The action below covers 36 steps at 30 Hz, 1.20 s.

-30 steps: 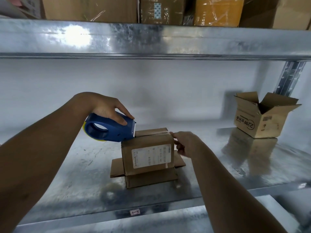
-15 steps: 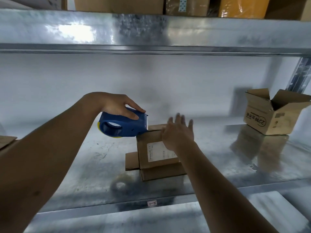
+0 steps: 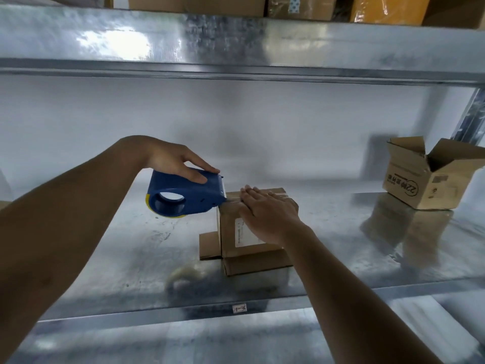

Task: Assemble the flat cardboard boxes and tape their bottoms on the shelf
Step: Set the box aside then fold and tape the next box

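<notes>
A small cardboard box (image 3: 231, 237) stands upside down on the metal shelf (image 3: 131, 245), its loose flaps spread under it and a white label on its near side. Tape runs along its closed top face. My left hand (image 3: 175, 161) grips a blue tape dispenser (image 3: 183, 195), whose blade end touches the box's top left edge. My right hand (image 3: 267, 214) lies flat with straight fingers on the top of the box, pressing on the tape.
A second cardboard box (image 3: 425, 179) with open flaps stands at the far right of the shelf. The upper shelf (image 3: 236, 46) carries several boxes overhead. A white wall closes the back. A clump of used tape (image 3: 186, 274) lies near the shelf's front edge.
My right hand rose from the box's right side, passed over it and now lies flat on its top. The dispenser stayed at the top left edge. The view shifted left.
</notes>
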Motion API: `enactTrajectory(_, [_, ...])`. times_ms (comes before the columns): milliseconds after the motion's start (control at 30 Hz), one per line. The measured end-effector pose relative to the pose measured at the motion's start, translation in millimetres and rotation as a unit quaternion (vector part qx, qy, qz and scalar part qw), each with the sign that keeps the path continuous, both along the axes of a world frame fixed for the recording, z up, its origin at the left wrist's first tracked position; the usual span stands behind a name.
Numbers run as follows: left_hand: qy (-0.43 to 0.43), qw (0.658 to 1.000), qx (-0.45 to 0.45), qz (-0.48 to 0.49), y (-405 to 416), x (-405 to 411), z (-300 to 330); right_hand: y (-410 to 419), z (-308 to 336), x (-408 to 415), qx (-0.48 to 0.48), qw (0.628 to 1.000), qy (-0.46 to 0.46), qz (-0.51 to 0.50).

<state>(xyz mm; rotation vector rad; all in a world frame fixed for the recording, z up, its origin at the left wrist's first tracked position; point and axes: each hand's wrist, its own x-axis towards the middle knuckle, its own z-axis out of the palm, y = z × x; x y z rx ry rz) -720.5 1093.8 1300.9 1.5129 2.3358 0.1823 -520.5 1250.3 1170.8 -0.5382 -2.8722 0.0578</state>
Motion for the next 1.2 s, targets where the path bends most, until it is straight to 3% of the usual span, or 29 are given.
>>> enactTrajectory(467, [-0.091,0.992,0.071,0.055,-60,-19,-46,0,11,4,-0.043,0.999,-0.008,0.016])
enactTrajectory(767, [-0.129,0.985,0.116,-0.008,-55,-34,-77,-21,22,-16,-0.062,0.997,-0.005,-0.054])
enactTrajectory(1000, [-0.120,0.981,0.129,-0.080,-45,-43,-90,-57,2,-40,-0.145,0.971,0.182,-0.060])
enactTrajectory(1200, [-0.101,0.978,0.162,-0.088,-40,-49,-103,-67,-6,-43,-0.083,0.981,0.137,-0.106])
